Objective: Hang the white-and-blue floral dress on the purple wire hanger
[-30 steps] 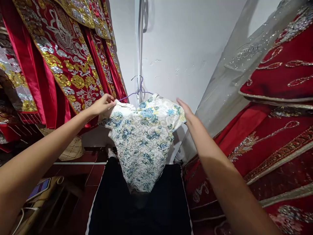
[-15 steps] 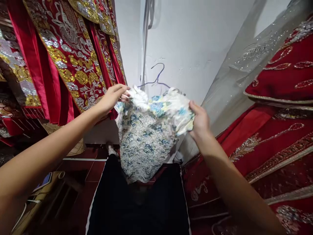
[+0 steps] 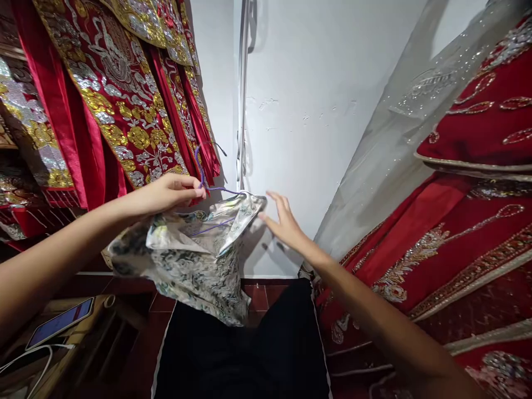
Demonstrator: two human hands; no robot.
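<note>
My left hand (image 3: 180,190) is closed on a purple wire hanger (image 3: 223,190) at the base of its hook, the hook curving up above the fingers. On the hanger hangs a floral blouse (image 3: 199,270), white with green and blue print, tilted so that its neck opening shows. Its left part is smeared by motion. At the blouse's right shoulder my right hand (image 3: 284,220) is open, thumb and fingers apart, close to the fabric; whether the fingertips touch it I cannot tell.
Red costumes with gold and silver embroidery (image 3: 139,111) hang at the left. More beaded red garments (image 3: 415,244) and a sheer sparkly white fabric (image 3: 374,155) stand at the right. A phone (image 3: 62,322) lies on a wooden stool (image 3: 97,316) with a white cable (image 3: 44,360). Behind is a white wall (image 3: 307,83).
My left hand has gone from the blouse's shoulder to the hanger. The blouse has turned and shifted left. My right hand has let go of the sleeve and moved left.
</note>
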